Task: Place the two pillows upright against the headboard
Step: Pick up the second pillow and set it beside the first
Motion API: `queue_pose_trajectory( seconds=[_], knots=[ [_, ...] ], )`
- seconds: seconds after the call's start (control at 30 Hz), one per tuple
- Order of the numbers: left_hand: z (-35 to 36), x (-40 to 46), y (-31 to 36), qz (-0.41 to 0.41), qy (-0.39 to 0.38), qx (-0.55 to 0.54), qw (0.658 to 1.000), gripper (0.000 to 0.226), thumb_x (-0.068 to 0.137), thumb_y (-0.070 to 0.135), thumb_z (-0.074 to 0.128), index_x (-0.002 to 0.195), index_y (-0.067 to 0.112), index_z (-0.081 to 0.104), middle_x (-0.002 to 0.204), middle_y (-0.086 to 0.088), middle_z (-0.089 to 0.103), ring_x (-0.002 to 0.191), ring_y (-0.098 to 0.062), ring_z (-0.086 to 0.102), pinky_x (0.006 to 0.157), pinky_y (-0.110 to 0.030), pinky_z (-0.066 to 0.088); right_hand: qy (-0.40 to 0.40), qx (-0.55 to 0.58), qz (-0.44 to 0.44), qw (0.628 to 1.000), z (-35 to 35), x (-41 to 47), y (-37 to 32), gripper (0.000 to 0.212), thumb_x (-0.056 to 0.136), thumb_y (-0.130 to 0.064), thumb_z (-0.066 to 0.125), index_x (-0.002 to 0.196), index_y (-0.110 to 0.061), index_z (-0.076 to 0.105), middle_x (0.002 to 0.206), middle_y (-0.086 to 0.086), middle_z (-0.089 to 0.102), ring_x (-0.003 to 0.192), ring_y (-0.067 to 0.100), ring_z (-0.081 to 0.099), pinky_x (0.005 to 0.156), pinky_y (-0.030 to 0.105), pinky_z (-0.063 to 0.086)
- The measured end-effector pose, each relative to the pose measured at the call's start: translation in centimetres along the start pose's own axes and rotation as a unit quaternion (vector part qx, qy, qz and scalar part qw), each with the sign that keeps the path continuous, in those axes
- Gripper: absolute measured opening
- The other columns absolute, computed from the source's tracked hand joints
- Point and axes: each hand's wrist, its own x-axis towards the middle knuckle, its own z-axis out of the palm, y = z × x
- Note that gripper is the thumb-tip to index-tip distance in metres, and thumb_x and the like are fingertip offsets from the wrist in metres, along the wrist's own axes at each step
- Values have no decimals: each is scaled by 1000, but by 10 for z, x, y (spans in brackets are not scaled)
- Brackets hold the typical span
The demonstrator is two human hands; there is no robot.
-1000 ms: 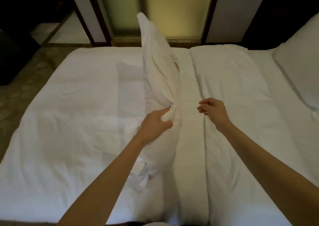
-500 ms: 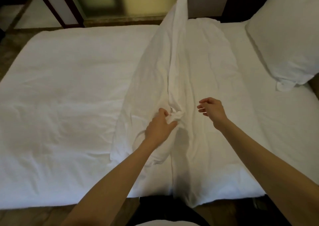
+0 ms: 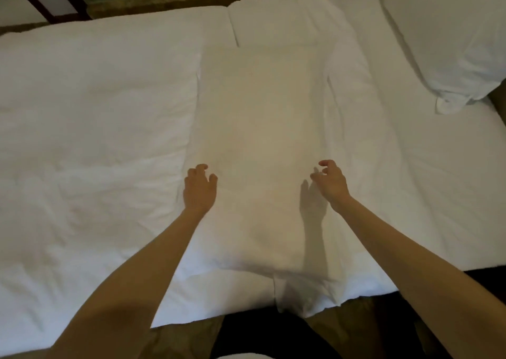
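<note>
Because the near pillow (image 3: 260,150) lies flat on the bed (image 3: 95,112) with its long axis running straight away from the person, the coming lift depends on both hands flanking its long sides.

Left hand (image 3: 199,187): open, fingers curled loosely, gripping nothing. It sits at the pillow's left long edge, on or just above the cover; contact cannot be confirmed. The pillow extends to the right of and beyond this hand.

Near pillow: a long, soft rectangle in a smooth white cover, lightly creased, with a loose flap of fabric (image 3: 301,295) trailing at the near end over the mattress edge. It rests partly on a folded duvet section (image 3: 350,90), which is thicker and more wrinkled.

Right hand (image 3: 331,183): open, fingers bent, holding nothing. It hovers over the pillow's right long edge and casts a shadow onto the cover beside it. The pillow extends to the left of and beyond this hand.

Both hands are about equally near the pillow, level with its nearer half.

Second pillow (image 3: 449,38): plump and white, lying well beyond and to the right of the right hand, near the far right corner. Whether it leans on the headboard cannot be determined, as no headboard is clearly visible.

Assessment: neither pillow is confirmed in place yet.
</note>
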Motion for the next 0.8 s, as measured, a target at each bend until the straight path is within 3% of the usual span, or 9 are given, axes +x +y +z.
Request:
queue_pose_trajectory(
  seconds=[0.07,0.17,0.33,0.5,0.63,0.73,0.8],
  knots=[
    [-1,29,-11,-35,-4,21,999,44,96,26,45,136,10,41,138,-21,39,127,-40,39,101,-51,37,29,-35,9,999,14,14,-3,53,88,-25,59,136,-16,38,136,16,39,124,36,41,98,50,42],
    [2,70,-26,-84,-22,30,996,52,97,35,42,143,14,32,146,-19,32,133,-39,33,104,-53,32,91,-69,22,993,35,33,-9,62,85,-39,58,136,-17,30,134,14,38,121,38,39,96,54,40],
    [11,121,-42,-135,-53,-25,989,65,95,49,38,148,14,23,150,-20,29,135,-40,31,109,-55,28,64,-19,69,995,47,77,-9,85,82,-63,51,147,-21,14,147,14,31,132,40,33,108,58,28],
    [18,146,-48,-186,-101,-213,954,75,92,58,38,147,9,21,146,-16,39,129,-36,43,108,-48,35,68,8,74,995,57,99,-8,87,82,-67,47,147,-17,18,149,14,34,134,38,34,110,56,28],
    [16,147,-46,-190,-120,-280,933,82,86,67,40,145,12,31,146,-12,43,128,-32,45,109,-47,35,59,58,61,995,52,104,-12,88,80,-65,53,143,-8,30,143,13,45,129,33,44,108,49,36],
    [8,140,-32,-168,-131,-297,931,87,81,72,40,149,21,25,153,-6,34,136,-28,38,113,-45,28,54,69,56,995,45,100,-19,87,78,-65,58,137,-4,37,139,13,48,125,32,48,104,43,40],
    [2,134,-22,-175,-143,-313,922,96,74,77,46,150,23,22,154,-3,32,136,-28,37,113,-47,28,55,69,47,995,41,97,-26,83,79,-60,60,135,-4,37,137,12,49,119,30,50,92,36,42]
  ],
)
